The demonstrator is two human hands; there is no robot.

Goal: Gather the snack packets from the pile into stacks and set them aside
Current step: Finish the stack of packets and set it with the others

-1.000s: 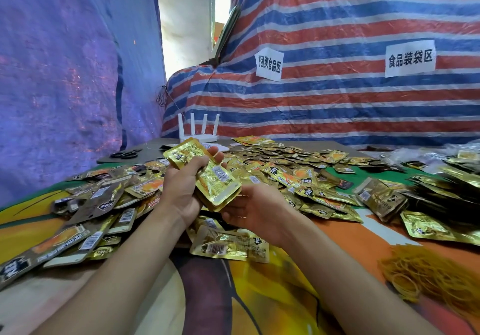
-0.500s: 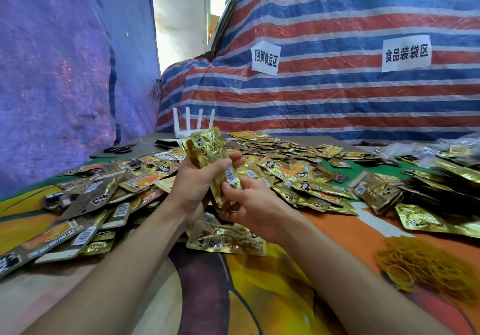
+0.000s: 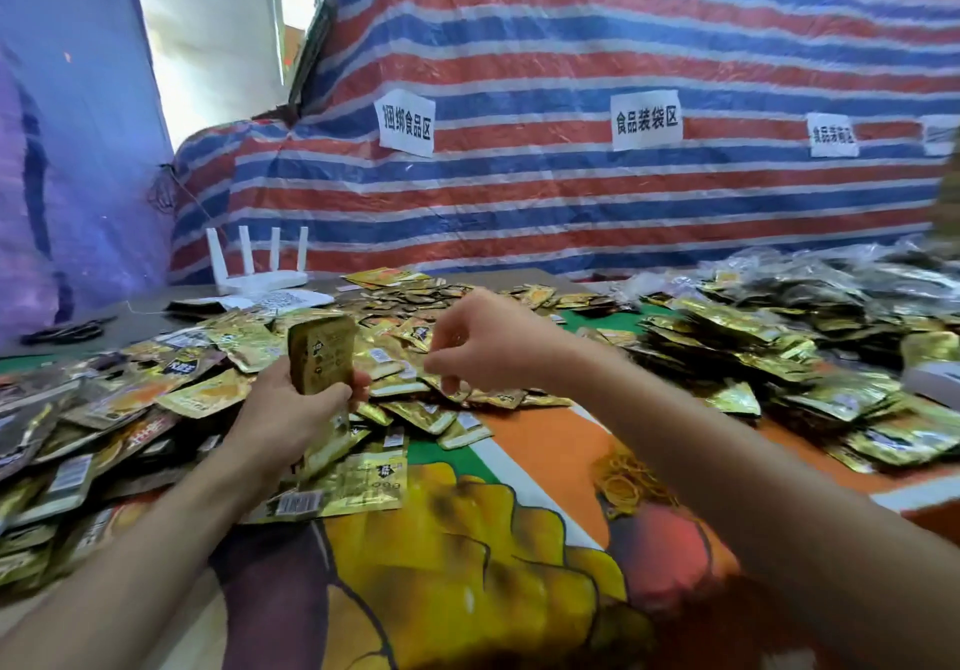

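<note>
Head view: the left hand (image 3: 291, 415) grips a squared-up stack of gold foil snack packets (image 3: 322, 352), fingers and thumb wrapped round its lower half. The stack stands on end, its long axis upright and its printed face turned back toward the wrist.

The right hand (image 3: 483, 342) hangs just to the right of that stack and a little farther out, knuckles up, fingers curled down over the spread pile of loose gold foil packets (image 3: 415, 316). The fingertips look close to a packet edge, but blur hides the contact — I cannot tell whether they pinch one or hold nothing.

The next move turns on this: the loose packets lie directly under and just beyond the right hand's fingers, flat on the bright printed table cover (image 3: 467, 565), with their long axes pointing every way. A packet taken there probably has to be turned upright and carried a short way left to meet the stack. The right hand is clearly nearer the pile, and the left is occupied.

One flat gold packet (image 3: 358, 482) lies just beside the left wrist. A loose heap of yellow rubber bands (image 3: 628, 477) sits under the right forearm — likely for binding a finished stack.
</note>
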